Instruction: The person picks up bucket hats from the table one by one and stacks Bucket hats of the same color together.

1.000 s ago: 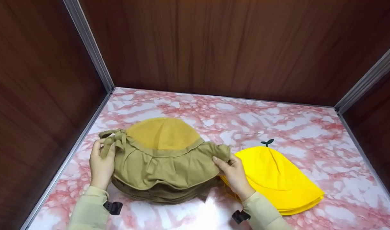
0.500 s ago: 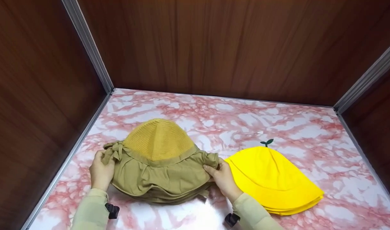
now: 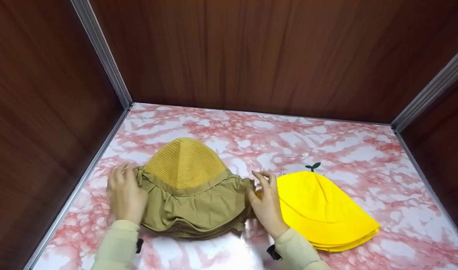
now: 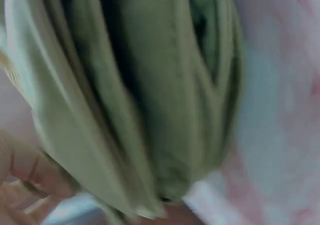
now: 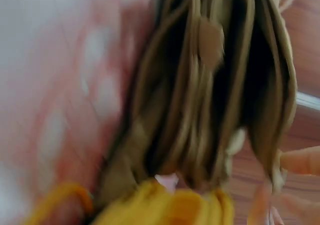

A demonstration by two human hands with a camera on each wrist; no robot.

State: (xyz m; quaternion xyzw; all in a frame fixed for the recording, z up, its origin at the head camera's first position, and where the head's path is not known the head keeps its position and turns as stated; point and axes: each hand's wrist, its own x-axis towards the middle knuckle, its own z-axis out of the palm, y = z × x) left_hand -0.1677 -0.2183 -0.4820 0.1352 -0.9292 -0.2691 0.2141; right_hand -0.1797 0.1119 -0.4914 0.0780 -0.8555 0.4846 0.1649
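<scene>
A sun hat [image 3: 186,165] with a mustard mesh crown and a ruffled khaki brim lies on the table, crown pointing away from me. Several khaki brim layers [image 4: 150,95] show beneath one another in both wrist views, like nested hats. My left hand [image 3: 127,195] is at the brim's left side, back of the hand up, covering most of the bow there. My right hand [image 3: 267,202] is beside the brim's right end, fingers spread and thumb right at the fabric. Just right of it lies a bright yellow hat [image 3: 323,202] with a green sprout on top and doubled brim edges.
The table [image 3: 274,138] has a pink-and-white marbled surface. Brown wood-grain panels [image 3: 244,56] enclose it at the back and both sides, with metal corner posts [image 3: 105,56]. A bright glare lies on the near table surface.
The khaki hat came down and slightly left, settling on the pile. Both hands then loosened from its brim; the left turned over the bow and the right spread its fingers. The yellow hat stayed put.
</scene>
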